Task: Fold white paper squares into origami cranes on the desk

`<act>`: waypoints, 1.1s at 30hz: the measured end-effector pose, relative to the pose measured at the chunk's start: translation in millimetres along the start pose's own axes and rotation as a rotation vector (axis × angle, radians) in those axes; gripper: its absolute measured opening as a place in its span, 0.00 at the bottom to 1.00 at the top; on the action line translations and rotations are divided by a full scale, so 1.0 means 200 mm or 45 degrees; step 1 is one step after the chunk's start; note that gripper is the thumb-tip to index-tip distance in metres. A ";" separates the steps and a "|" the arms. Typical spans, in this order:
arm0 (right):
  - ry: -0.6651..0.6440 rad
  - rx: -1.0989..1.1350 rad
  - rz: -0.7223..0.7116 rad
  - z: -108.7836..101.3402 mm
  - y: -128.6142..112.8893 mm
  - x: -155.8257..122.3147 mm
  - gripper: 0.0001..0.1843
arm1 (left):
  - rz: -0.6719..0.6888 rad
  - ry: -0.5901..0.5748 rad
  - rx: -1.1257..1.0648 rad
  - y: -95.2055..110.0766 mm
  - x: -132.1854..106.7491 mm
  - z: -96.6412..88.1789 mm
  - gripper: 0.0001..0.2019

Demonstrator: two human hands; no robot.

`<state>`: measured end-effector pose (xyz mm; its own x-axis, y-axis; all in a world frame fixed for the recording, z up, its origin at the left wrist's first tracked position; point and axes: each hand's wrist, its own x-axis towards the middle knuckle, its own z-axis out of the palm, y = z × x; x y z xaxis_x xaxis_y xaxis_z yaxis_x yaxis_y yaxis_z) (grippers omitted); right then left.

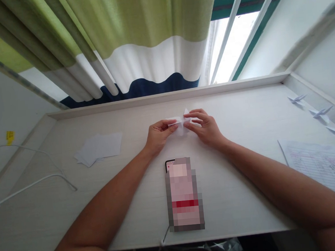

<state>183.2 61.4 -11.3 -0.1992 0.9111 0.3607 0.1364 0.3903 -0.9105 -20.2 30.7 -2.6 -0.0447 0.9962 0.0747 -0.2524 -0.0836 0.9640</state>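
Note:
A small folded white paper piece [181, 123] is held just above the pale desk [236, 174], a little beyond its middle. My left hand [158, 136] pinches its left side with closed fingers. My right hand [204, 127] pinches its right side, fingers curled round a pointed flap. Both forearms rest on the desk. A phone [183, 194] lies flat on the desk just in front of my hands, between my arms.
A stack of white paper squares [99, 148] lies at the left. Three folded paper cranes [320, 112] stand along the right edge, with a written sheet [326, 166] near them. A white cable [28, 184] loops at the far left. Curtains hang behind the desk.

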 end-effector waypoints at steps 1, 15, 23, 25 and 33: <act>-0.004 -0.039 -0.031 0.00 0.00 0.00 0.14 | 0.011 0.007 0.008 0.00 0.00 0.00 0.18; -0.158 -0.020 0.049 0.00 0.01 -0.01 0.19 | 0.085 0.064 0.010 0.00 0.01 -0.01 0.17; -0.216 -0.065 0.078 0.00 -0.01 -0.01 0.24 | 0.083 0.022 -0.034 0.00 0.01 -0.01 0.18; -0.224 -0.060 0.128 0.00 -0.01 -0.01 0.26 | 0.074 0.016 -0.040 0.00 0.02 -0.01 0.19; -0.212 0.088 0.198 0.01 -0.04 -0.02 0.22 | -0.016 -0.052 -0.161 -0.02 0.01 -0.01 0.22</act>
<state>181.8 55.2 -6.5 -0.3393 0.9230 0.1816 0.1124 0.2314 -0.9663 -20.9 33.9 -5.9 -0.0018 0.9972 0.0753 -0.3723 -0.0706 0.9254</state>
